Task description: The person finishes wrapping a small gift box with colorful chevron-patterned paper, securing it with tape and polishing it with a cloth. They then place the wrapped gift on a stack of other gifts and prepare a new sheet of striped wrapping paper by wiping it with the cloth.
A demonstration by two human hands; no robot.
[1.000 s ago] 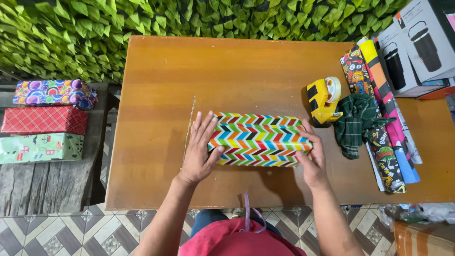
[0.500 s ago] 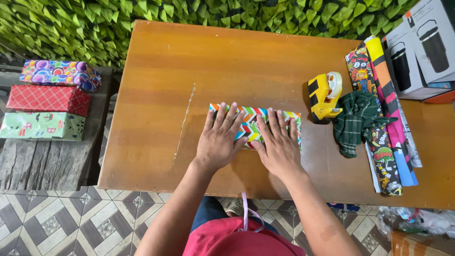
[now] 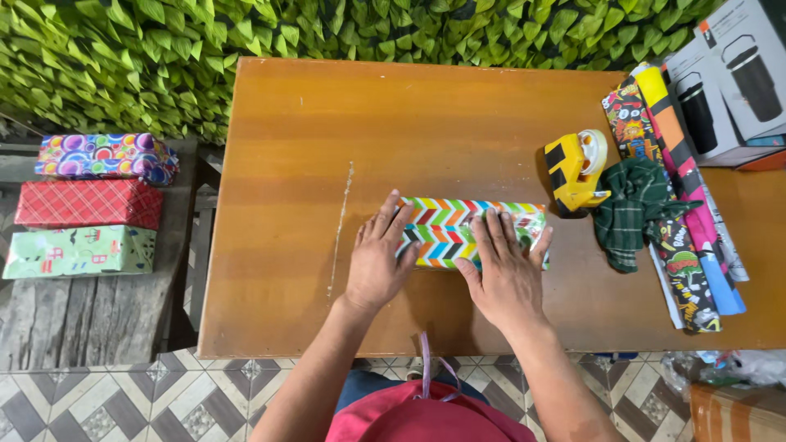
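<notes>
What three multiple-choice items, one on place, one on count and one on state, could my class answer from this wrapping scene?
1. Where is the yellow tape dispenser?
A. On the bench
B. On the table, right of the zigzag-wrapped box
C. In the left hand

2. How many wrapped parcels lie on the bench?
A. One
B. Five
C. Three

3. How do the hands meet the zigzag-wrapped box?
A. Both lie flat on it, fingers spread
B. Both hover well clear of it
C. One lifts it off the table

Answers: 1 B, it stands between the box and the green checked cloth. 2 C, one with bubbles, one red, one pale green. 3 A, the left hand and right hand press on it.
</notes>
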